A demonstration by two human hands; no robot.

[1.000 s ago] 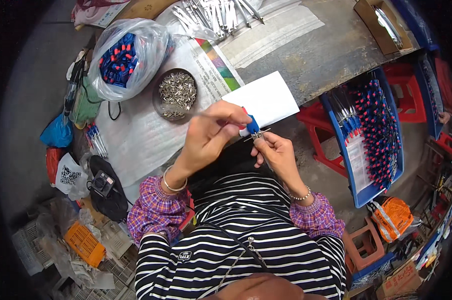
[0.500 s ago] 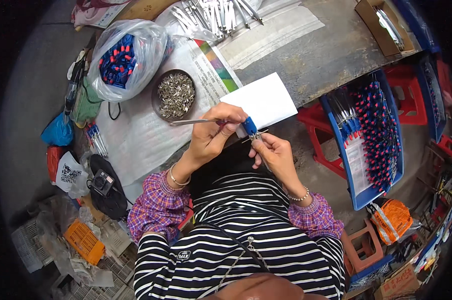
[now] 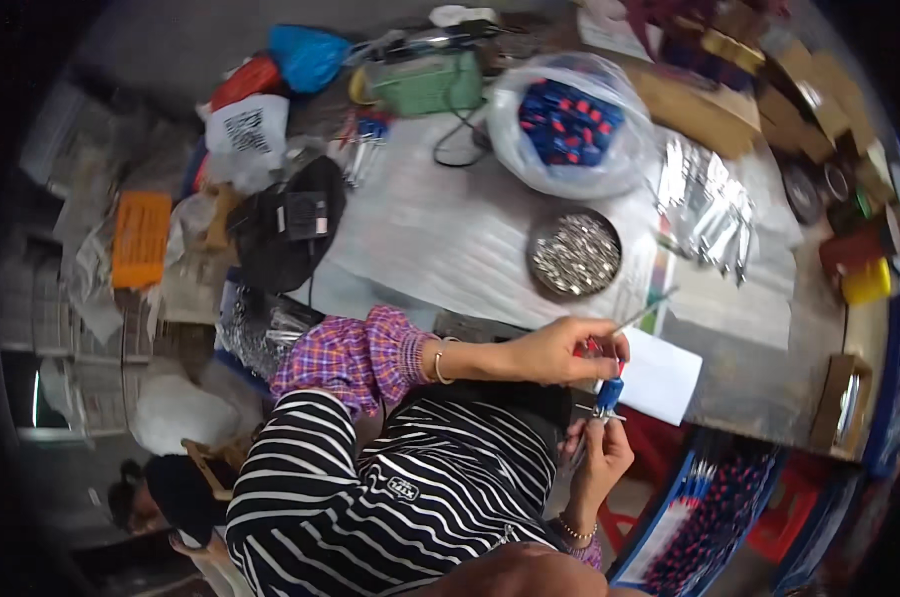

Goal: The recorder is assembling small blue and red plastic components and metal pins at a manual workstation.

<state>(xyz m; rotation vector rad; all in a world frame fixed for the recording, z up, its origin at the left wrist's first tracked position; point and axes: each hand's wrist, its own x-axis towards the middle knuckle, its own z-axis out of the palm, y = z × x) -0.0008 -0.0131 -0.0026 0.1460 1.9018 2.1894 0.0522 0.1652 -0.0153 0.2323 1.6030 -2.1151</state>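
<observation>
- Grey and cluttered, the broad tabletop (image 3: 450, 239) carried everything, with a pale woven sheet spread over its middle.
- A clear plastic bag of blue and red plastic caps (image 3: 567, 124) sat at the far side of the tabletop, well apart from the hands.
- A black pouch with a strap (image 3: 286, 224) lay near the tabletop's left edge.
- A white sheet of paper (image 3: 659, 376) lay at the near edge, just beside the hands.
- A round dark metal bowl of small silvery metal parts (image 3: 574, 254) stood between the bag and the paper.
- The left hand (image 3: 559, 350) reached across from a plaid cuff, its fingers pinched on a thin metal rod (image 3: 644, 310) that pointed up toward the bowl.
- The right hand (image 3: 597, 448), lower down, pinched the base of a small blue plastic piece with a metal pin (image 3: 607, 396), held upright between both hands over the tabletop's near edge.
</observation>
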